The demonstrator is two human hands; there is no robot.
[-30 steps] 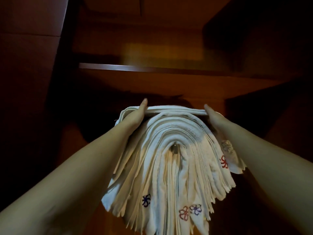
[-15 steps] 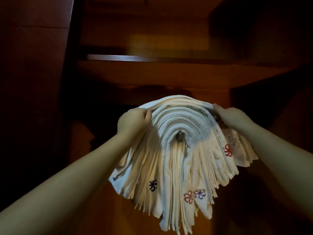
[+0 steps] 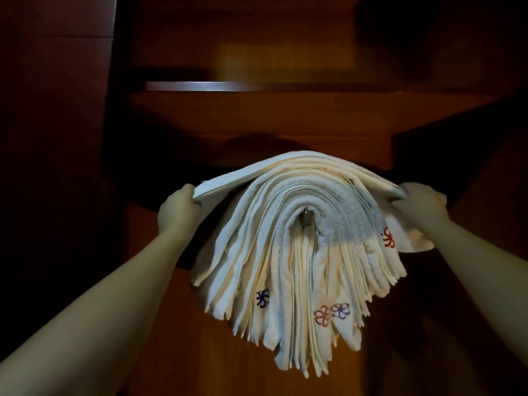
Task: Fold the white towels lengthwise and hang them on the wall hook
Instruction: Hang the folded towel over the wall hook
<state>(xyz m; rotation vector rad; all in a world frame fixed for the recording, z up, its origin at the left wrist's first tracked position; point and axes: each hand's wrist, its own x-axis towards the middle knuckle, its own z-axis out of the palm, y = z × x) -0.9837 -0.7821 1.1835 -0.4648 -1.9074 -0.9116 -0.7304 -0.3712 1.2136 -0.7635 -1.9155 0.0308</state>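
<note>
Towel (image 3: 300, 167) on top looks soft, light, floppy; we pinch its ends with left hand (image 3: 177, 210) and right hand (image 3: 420, 207), both grips clenched on cloth.

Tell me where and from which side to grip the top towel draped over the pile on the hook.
Grip the top towel at its two free ends, one from each side, as the left hand and right hand do. Its middle lies flat across the pile; only the ends stick out clear.
</note>
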